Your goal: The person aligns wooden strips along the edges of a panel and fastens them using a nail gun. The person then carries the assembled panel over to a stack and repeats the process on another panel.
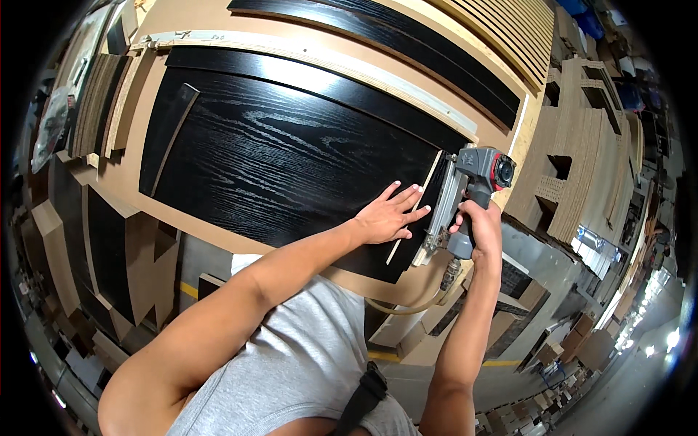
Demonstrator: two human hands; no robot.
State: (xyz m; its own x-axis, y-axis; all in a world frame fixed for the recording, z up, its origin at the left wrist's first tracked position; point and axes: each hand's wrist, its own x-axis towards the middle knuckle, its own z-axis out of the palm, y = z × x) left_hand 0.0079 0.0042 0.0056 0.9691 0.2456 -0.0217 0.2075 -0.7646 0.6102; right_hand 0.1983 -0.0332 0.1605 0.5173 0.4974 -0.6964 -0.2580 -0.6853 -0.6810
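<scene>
A wide black wood-grain panel [283,145] lies flat on the brown board-covered workbench. My left hand [389,216] rests on the panel's right part, fingers spread and palm down. My right hand [481,225] is wrapped round the handle of a grey and red pneumatic nail gun [476,161]. Its magazine lies along the panel's right edge, beside a narrow black strip with a pale edge [432,178]. Whether the nose touches the wood I cannot tell. A tan air hose [407,312] runs from the bottom of the handle. Another narrow black strip [174,138] sits at the panel's left end.
A pale wooden rail [291,52] runs along the panel's far side. Beyond it lie long black boards [392,47]. Stacked cut boards [582,160] stand at the right, with more black-faced panels [109,247] at the left.
</scene>
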